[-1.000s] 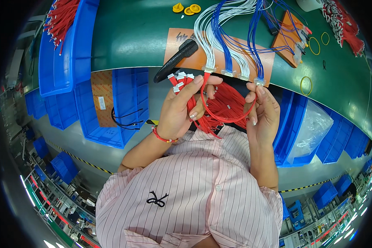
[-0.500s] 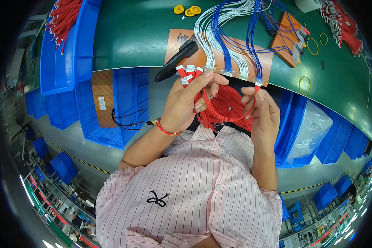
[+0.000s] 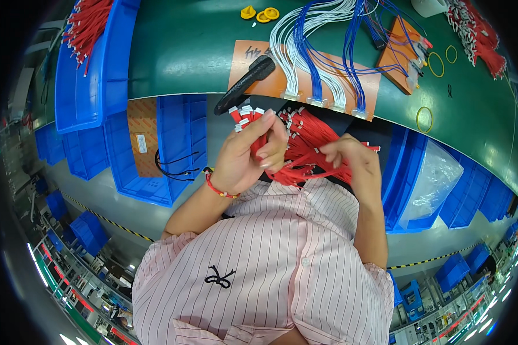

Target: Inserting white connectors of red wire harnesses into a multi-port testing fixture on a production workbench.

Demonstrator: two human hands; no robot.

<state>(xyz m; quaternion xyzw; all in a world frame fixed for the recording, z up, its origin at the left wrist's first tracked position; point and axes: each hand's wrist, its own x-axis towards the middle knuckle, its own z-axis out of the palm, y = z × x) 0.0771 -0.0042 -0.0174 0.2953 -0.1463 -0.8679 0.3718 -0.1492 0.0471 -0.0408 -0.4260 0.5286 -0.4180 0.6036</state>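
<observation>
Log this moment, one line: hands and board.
left hand: holds red cable bunch, white connectors showing | right hand: at red cable pile, grip unclear | orange board: white cables, blue cables across it

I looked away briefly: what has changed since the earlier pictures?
The red cable looped between the hands has come away from the clear sockets. The right hand moved down by the loose red cables; its grip is unclear. The left hand still holds its red bunch. The orange board stayed put.
</observation>
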